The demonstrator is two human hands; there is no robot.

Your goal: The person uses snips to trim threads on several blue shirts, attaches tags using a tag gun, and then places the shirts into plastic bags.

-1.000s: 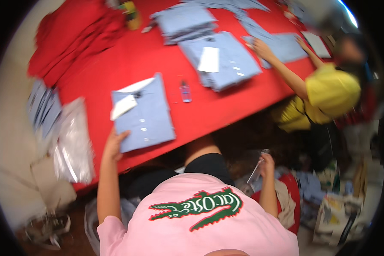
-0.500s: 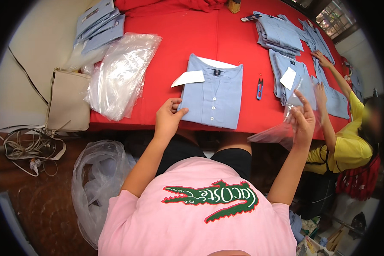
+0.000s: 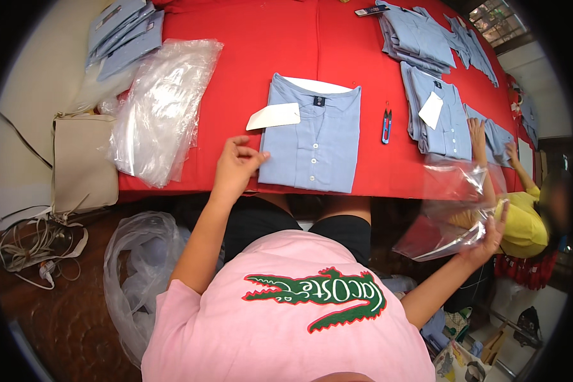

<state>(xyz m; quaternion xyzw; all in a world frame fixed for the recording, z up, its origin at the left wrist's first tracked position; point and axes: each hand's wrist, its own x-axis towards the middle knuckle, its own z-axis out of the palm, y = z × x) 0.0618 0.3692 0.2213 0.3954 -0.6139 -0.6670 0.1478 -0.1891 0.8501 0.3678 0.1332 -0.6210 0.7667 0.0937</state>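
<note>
red tbl (image 3: 248, 51) w/ folded blue shirts (image 3: 296, 153), clear bags (image 3: 165, 108), snips (image 3: 386, 129)

A pale pink top (image 3: 223, 337) is worn, cut with short sleeves (image 3: 179, 302) of the same plain colour. Its front is marked by a large green crocodile figure (image 3: 353, 313) (the mouth is drawn gaping), edged in jagged red. White lettering (image 3: 339, 291) is set across the figure. Below, plain black shorts (image 3: 259, 223) are worn, the thighs being left bare past the hems.

White lettering (image 3: 328, 288) on pink shirt (image 3: 200, 334)
</note>
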